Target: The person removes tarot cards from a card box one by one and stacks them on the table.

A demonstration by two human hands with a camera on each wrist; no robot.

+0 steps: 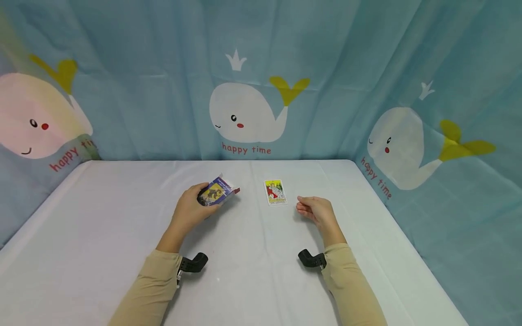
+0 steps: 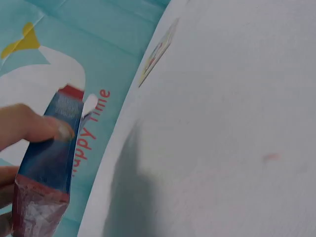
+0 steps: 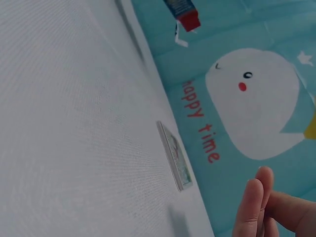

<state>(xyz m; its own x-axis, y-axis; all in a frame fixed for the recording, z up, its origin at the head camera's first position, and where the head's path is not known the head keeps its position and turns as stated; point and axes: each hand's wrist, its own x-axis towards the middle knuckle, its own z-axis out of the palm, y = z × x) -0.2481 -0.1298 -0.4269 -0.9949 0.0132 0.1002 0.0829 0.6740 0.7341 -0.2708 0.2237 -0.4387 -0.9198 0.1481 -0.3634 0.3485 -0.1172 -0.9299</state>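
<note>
My left hand [image 1: 191, 206] grips a blue and purple card box [image 1: 216, 192] above the table, thumb on one side and fingers on the other. In the left wrist view, the narrow blue side of the box [image 2: 57, 133] shows a red end and loose clear wrapping. A thin stack of picture cards [image 1: 275, 192] lies on the table between the hands; its top card shows a figure in red and white. To the right of the stack is my right hand [image 1: 318, 212], holding nothing. Its fingers [image 3: 249, 207] are nearly straight and close to the thumb.
A white cloth covers the table [image 1: 244, 271]. Behind it and along its sides hangs a blue-green curtain [image 1: 338, 68] with printed whales. A black wrist-worn device [image 1: 195, 262] sits at the left cuff, and another black device [image 1: 311, 259] at the right.
</note>
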